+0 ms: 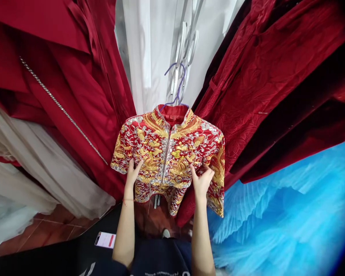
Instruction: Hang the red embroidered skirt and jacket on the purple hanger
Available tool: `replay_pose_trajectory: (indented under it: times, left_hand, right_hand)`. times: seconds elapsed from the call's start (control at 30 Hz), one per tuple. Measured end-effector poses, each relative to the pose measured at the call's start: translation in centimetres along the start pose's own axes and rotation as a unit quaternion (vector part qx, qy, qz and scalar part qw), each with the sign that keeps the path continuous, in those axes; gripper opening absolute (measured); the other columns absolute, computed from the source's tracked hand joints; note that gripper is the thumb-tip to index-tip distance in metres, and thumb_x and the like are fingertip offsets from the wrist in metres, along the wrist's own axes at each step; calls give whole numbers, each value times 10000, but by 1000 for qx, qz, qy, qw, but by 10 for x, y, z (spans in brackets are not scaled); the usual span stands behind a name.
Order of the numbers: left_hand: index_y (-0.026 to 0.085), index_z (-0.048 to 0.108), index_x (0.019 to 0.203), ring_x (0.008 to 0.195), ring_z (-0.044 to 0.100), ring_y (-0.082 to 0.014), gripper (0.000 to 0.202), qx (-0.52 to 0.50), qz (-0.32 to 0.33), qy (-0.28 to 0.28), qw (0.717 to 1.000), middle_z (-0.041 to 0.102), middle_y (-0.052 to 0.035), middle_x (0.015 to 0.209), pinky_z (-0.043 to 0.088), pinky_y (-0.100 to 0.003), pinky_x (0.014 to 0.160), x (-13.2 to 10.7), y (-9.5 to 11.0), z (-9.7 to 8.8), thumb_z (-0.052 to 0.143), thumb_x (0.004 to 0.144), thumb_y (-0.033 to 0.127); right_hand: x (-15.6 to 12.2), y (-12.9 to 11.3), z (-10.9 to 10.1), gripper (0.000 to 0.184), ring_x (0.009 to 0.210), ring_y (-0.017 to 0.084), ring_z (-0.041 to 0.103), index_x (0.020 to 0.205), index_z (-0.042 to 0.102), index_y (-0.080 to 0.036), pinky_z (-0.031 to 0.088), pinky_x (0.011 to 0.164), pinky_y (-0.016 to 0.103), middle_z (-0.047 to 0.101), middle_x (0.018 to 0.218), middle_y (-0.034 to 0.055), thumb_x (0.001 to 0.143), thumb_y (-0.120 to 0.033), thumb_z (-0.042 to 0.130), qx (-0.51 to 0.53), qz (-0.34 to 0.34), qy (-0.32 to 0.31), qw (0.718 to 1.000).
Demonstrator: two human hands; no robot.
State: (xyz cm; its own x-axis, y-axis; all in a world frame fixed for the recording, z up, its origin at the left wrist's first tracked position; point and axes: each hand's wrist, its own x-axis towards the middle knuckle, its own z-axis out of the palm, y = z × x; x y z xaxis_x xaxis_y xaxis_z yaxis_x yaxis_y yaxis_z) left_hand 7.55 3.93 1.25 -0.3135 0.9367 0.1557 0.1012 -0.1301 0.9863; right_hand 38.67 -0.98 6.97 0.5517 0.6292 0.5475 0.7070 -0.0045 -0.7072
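In front of me hangs a red jacket [176, 153] with gold and silver embroidery, a stand collar and a front opening down its middle. A purple wire hanger [178, 90] sits in its collar, its hook pointing up and left. My left hand [133, 172] grips the jacket's side just under the sleeve on the left, thumb in front. On the opposite side my right hand [201, 179] holds the jacket below the other sleeve, its thumb also in front and the fingers curled at the cloth. Parts of the fingers are hidden by the fabric.
Red dresses [83, 88] hang on the left, one with a sparkling trim. Dark red patterned garments [255, 76] hang on the right above a blue tulle skirt [293, 207]. White hangers [186, 42] stand behind. A phone [105, 240] lies on a black surface [60, 253].
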Motion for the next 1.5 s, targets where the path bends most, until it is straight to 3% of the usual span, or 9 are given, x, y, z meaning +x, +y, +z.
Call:
replay_pose_trajectory:
  times: [0.13, 0.3, 0.53, 0.8, 1.0, 1.17, 1.3, 1.4, 1.5]
  left_hand:
    - [198, 540, 1298, 1299, 563, -255, 592, 12, -14, 5, 1000, 606, -132, 1382, 382, -437, 1158, -2, -7, 11, 696, 811, 495]
    - [184, 582, 1188, 1208, 623, -263, 475, 16, -13, 21, 1000, 670, -138, 1267, 443, -435, 1087, -16, -25, 8, 684, 812, 456]
    - [170, 616, 1100, 1166, 640, -246, 412, 16, -9, 17, 1000, 692, -134, 1220, 466, -378, 1049, -15, -29, 1, 665, 808, 456]
    - [180, 610, 1137, 1181, 641, -252, 454, 6, -14, -15, 1000, 684, -138, 1248, 496, -362, 1019, -21, -31, -9, 674, 795, 472]
    - [185, 582, 1160, 1215, 630, -244, 415, 15, -13, -65, 998, 654, -147, 1308, 491, -360, 1041, -23, -31, -19, 633, 836, 440]
    - [179, 596, 1127, 1178, 651, -265, 365, 70, -24, -91, 993, 671, -174, 1255, 485, -425, 1045, -27, -29, -36, 604, 855, 422]
    - [198, 682, 960, 966, 719, -297, 289, 114, -19, -172, 978, 754, -126, 969, 522, -461, 970, -19, 9, -49, 728, 760, 402]
    - [214, 688, 1070, 982, 714, -255, 291, 148, 107, -271, 945, 753, -103, 1044, 525, -409, 970, -5, 74, -46, 637, 859, 407]
    - [196, 607, 1231, 958, 718, -226, 380, 163, 189, -247, 936, 749, -96, 1038, 567, -372, 881, 9, 146, -32, 559, 923, 414]
  right_hand:
    - [-3, 6, 8, 819, 1104, 388, 576, 1166, 507, -98, 477, 933, 508, 562, 1186, 279, 762, -810, 512, -1, 88, -17, 996]
    - [-6, 37, 18, 684, 916, 369, 667, 957, 552, -180, 529, 794, 461, 687, 942, 197, 587, -729, 726, 11, 198, -174, 965]
    - [-15, 44, 32, 599, 1025, 349, 673, 1072, 598, -146, 509, 908, 451, 709, 1096, 223, 670, -575, 709, 54, 173, -178, 967]
    - [-24, 40, 11, 467, 891, 273, 721, 1023, 654, -151, 561, 791, 385, 755, 965, 171, 801, -554, 572, 90, 157, -152, 972]
    - [-34, -6, 1, 429, 970, 325, 685, 1038, 668, -137, 507, 887, 468, 728, 1028, 205, 827, -491, 548, 38, 135, -133, 981]
    - [-37, -74, -11, 326, 871, 245, 694, 970, 674, -208, 530, 837, 377, 742, 968, 108, 908, -477, 500, 127, -8, -192, 973]
    - [-14, -117, -2, 300, 764, 208, 686, 891, 660, -207, 538, 750, 333, 734, 854, 77, 905, -472, 522, 178, -33, -200, 963]
    - [8, -136, 14, 300, 719, 185, 685, 975, 639, -194, 547, 716, 320, 723, 804, 56, 887, -463, 542, 250, -15, -220, 943]
    - [21, -150, 27, 301, 698, 171, 688, 975, 620, -183, 552, 700, 313, 711, 763, 38, 860, -459, 585, 323, 5, -221, 920]
